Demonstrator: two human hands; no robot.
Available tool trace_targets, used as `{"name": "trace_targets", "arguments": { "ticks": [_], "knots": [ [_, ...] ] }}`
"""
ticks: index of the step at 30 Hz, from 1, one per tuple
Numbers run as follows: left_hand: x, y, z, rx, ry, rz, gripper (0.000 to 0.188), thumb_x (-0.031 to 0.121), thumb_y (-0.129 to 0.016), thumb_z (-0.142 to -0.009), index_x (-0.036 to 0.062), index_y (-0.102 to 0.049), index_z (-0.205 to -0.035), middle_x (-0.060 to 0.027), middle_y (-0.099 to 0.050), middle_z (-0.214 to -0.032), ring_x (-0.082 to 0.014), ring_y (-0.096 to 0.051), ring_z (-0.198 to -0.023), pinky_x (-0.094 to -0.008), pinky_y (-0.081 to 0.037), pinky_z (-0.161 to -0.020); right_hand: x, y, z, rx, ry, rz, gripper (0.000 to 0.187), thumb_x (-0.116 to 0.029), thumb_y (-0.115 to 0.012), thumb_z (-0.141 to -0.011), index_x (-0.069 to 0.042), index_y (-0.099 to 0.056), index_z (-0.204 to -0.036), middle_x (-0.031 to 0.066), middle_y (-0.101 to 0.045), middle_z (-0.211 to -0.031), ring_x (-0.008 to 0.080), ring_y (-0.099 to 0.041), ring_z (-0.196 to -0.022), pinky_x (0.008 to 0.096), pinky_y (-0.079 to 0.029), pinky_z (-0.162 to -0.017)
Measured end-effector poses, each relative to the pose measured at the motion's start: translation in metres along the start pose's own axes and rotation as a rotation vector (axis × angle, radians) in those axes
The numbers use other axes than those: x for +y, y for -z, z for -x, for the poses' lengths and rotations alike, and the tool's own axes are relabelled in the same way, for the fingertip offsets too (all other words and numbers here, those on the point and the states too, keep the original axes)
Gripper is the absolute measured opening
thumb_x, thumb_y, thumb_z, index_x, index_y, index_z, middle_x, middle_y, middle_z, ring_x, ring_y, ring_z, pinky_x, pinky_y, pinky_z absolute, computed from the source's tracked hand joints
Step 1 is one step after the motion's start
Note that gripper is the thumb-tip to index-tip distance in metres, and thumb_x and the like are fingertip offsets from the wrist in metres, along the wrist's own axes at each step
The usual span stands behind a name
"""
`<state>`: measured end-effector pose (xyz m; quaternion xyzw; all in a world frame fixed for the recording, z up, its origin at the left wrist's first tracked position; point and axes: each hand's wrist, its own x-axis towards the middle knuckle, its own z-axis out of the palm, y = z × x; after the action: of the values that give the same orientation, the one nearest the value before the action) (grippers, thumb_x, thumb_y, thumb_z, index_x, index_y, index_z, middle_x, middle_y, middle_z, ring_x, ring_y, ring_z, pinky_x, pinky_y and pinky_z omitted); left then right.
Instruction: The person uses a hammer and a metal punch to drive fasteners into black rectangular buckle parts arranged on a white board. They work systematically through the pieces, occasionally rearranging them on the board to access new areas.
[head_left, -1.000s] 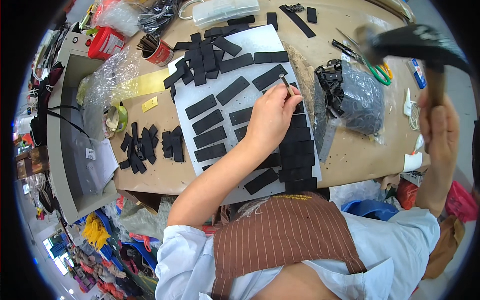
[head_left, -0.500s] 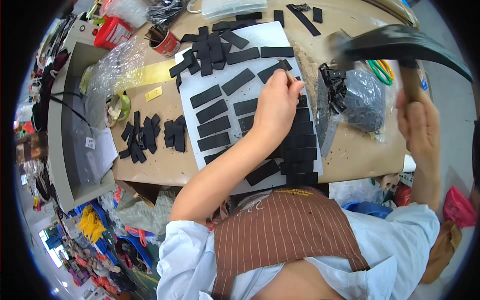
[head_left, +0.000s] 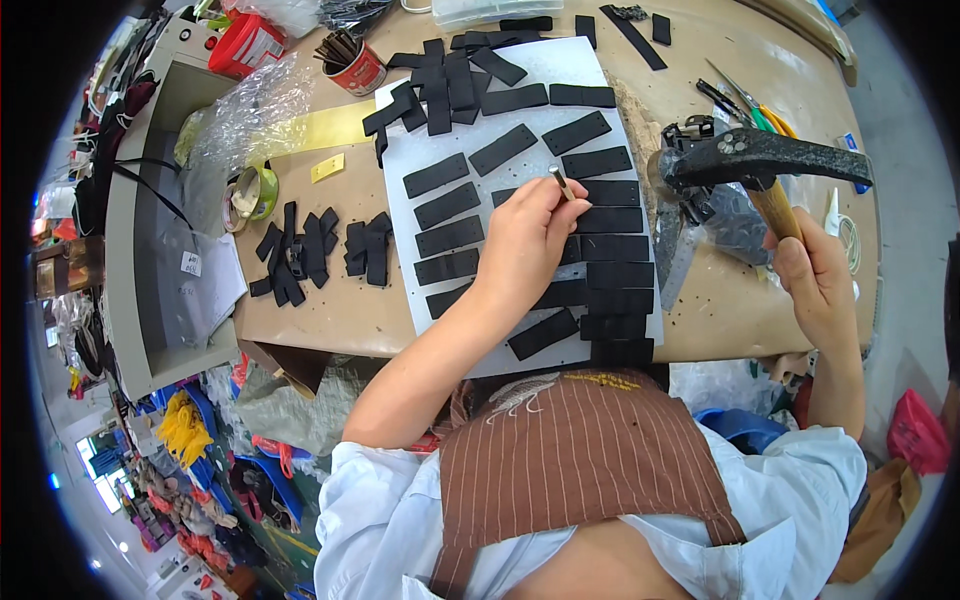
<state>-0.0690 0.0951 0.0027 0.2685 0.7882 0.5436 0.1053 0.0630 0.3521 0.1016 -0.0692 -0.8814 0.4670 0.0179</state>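
Black strips lie in rows over a white board, which rests on the brown-covered counter in front of me. Small holes show near the ends of several. Down the right side of the board they overlap in a column; at its upper left they are heaped crosswise, some reaching past the edge.

My left hand is above the middle of the board, thumb and fingers pinched together on a slim metal punch. The punch leans, its top end clear of my fingers; its lower end is hidden, so I cannot tell whether it touches a strip. My right hand is clamped round the wooden handle of a hammer, raised at the right, its dark head well apart from the punch.

Left of the board, two small piles of black pieces sit on the counter, with a roll of green tape and a small yellow plate near them. Farther up stands a red tin full of brown rods. To the right of the board, a metal ruler lies partly beside a clear plastic bag, and scissors show behind the hammer head.
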Motion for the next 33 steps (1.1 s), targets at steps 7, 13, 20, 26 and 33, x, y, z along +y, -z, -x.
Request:
{"name": "trace_targets", "arguments": {
  "ticks": [7, 13, 20, 26, 33],
  "knots": [
    [0.004, -0.001, -0.005, 0.008, 0.210, 0.232, 0.009, 0.003, -0.055, -0.094, -0.0029, -0.059, -0.098, -0.0066, -0.063, -0.097, -0.0127, -0.066, -0.086, -0.0252, -0.057, -0.072, -0.005, 0.006, -0.003, 0.056, 0.057, 0.004, 0.035, -0.033, -0.049, -0.099, 0.000, -0.058, -0.089, -0.0027, -0.041, -0.062, 0.0059, -0.034, -0.055, 0.0233, -0.026, -0.051],
    [0.002, -0.002, -0.002, 0.003, 0.123, 0.144, 0.009, 0.003, -0.055, -0.094, -0.0029, -0.060, -0.098, -0.0066, -0.063, -0.095, -0.0125, -0.066, -0.086, -0.0253, -0.057, -0.072, -0.031, 0.035, -0.009, 0.226, 0.171, -0.087, 0.040, -0.040, -0.044, -0.100, -0.003, -0.058, -0.104, -0.0083, -0.039, -0.062, -0.0004, -0.029, -0.052, 0.0173, -0.020, -0.048],
    [0.002, -0.002, 0.000, 0.020, -0.169, -0.170, 0.009, 0.002, -0.059, -0.090, -0.0006, -0.060, -0.098, -0.0080, -0.064, -0.094, -0.0168, -0.066, -0.080, -0.0295, -0.055, -0.067, -0.050, 0.076, -0.020, 0.039, 0.322, -0.063, 0.039, -0.038, -0.045, -0.098, -0.001, -0.056, -0.102, -0.0048, -0.045, -0.060, 0.0028, -0.036, -0.049, 0.0190, -0.026, -0.046],
    [0.004, -0.005, 0.005, 0.102, -0.077, -0.125, 0.009, 0.002, -0.059, -0.088, -0.0001, -0.055, -0.096, -0.0129, -0.060, -0.086, -0.0270, -0.062, -0.070, -0.0340, -0.052, -0.063, -0.051, -0.006, -0.025, -0.186, 0.290, 0.165, 0.034, -0.032, -0.051, -0.096, 0.002, -0.056, -0.091, 0.0021, -0.048, -0.066, 0.0099, -0.041, -0.056, 0.0260, -0.031, -0.051],
    [-0.006, -0.003, 0.002, 0.046, 0.021, 0.079, 0.009, 0.003, -0.058, -0.090, -0.0043, -0.053, -0.090, -0.0110, -0.063, -0.088, -0.0192, -0.062, -0.074, -0.0299, -0.052, -0.066, -0.039, 0.012, -0.010, -0.083, 0.187, 0.083, 0.037, -0.034, -0.049, -0.098, 0.002, -0.058, -0.094, -0.0002, -0.048, -0.071, 0.0068, -0.040, -0.061, 0.0235, -0.031, -0.053]
  ]
}}
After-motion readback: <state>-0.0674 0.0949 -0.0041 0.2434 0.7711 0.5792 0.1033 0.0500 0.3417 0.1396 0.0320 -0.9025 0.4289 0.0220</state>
